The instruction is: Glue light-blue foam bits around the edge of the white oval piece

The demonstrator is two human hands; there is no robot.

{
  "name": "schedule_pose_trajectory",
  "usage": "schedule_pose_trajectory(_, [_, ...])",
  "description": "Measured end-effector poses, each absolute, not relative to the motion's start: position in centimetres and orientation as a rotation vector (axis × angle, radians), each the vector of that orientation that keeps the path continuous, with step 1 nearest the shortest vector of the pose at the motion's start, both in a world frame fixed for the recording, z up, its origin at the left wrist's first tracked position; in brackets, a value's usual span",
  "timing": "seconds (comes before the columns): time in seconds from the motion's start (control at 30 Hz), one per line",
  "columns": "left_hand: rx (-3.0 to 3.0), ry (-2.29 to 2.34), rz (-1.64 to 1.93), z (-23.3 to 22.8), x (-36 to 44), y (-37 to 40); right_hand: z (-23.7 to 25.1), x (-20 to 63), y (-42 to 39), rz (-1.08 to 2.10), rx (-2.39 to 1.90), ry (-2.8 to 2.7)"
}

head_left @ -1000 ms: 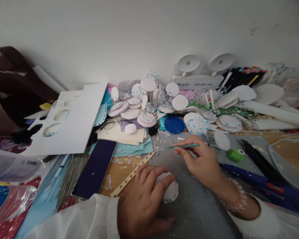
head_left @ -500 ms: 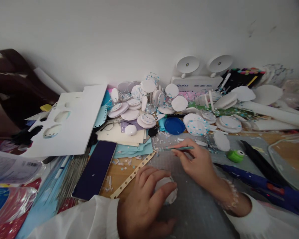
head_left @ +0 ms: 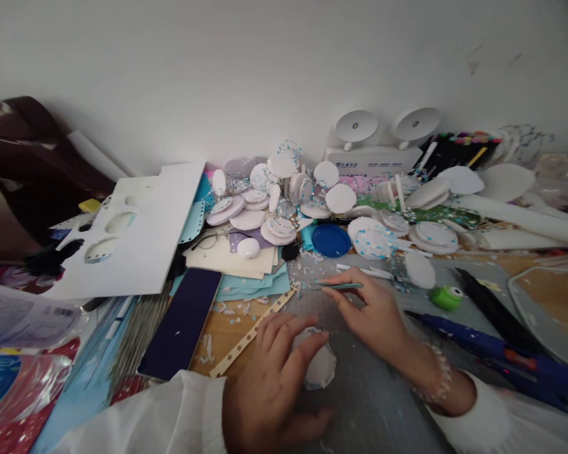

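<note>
Low at the centre, a small round white disc (head_left: 322, 366) with a scalloped edge lies on the grey cutting mat (head_left: 360, 403). My left hand (head_left: 279, 372) is over its left side, fingers spread and thumb apart; the index finger covers part of the disc. Whether the fingertips press on it I cannot tell. Pinched in my right hand (head_left: 372, 312) are slim teal tweezers (head_left: 343, 285), pointing left. Their tips are close to small white and blue paper bits (head_left: 307, 285) scattered on the mat. I cannot make out anything between the tips.
A blue glue gun (head_left: 492, 350) and a green toy (head_left: 445, 297) lie to the right. At the back are a blue lid (head_left: 331, 241) and piled white discs (head_left: 341, 198). Leftward are a phone (head_left: 182, 325), a patterned strip (head_left: 250, 334) and a cut-out white board (head_left: 156, 233).
My left index finger has drawn back slightly, so more of the disc shows. My right hand and the tweezers have shifted a little left and down.
</note>
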State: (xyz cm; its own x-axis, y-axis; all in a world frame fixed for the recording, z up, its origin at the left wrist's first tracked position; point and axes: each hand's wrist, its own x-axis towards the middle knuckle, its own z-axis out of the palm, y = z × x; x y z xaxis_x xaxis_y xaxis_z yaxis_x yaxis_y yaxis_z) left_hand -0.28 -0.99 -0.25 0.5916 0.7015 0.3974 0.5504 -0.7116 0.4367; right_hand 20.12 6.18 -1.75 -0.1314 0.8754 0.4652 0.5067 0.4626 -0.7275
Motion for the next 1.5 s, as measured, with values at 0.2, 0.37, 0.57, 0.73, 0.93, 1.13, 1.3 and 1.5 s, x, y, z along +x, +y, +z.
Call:
schedule_pose_trajectory(0.2, [2.526,1.006,0.819,-0.2,-0.2,-1.1,-1.8,19.9,7.0,0.534,-1.194,-1.796])
schedule_pose_trajectory(0.37, [2.526,1.026,0.814,0.0,-0.1,-1.1,-2.0,19.9,6.9,0.526,-1.215,-1.765])
schedule_pose_trajectory(0.57, [2.539,1.015,0.794,0.0,-0.2,-1.0,-1.7,20.0,6.4,0.517,-1.214,-1.637])
schedule_pose_trajectory(0.73, [2.521,1.076,0.795,-0.3,-0.1,-1.0,0.2,21.2,4.7,0.590,-1.181,-1.485])
schedule_pose_trajectory(0.93, [2.381,1.058,0.860,0.1,-0.2,-0.9,0.6,21.9,1.4,1.017,-1.077,-1.108])
schedule_pose_trajectory(1.13, [2.085,1.064,1.112,0.5,-0.5,-0.5,0.7,20.5,-0.3,1.251,-1.048,-1.028])
schedule_pose_trajectory(1.3, [1.928,1.036,1.185,0.7,-0.2,-0.2,0.2,20.2,-0.8,1.336,-0.984,-1.027])
schedule_pose_trajectory(1.5, [1.827,0.997,1.217,0.8,-0.1,-0.2,-0.7,20.4,-1.2,1.293,-0.964,-1.082])
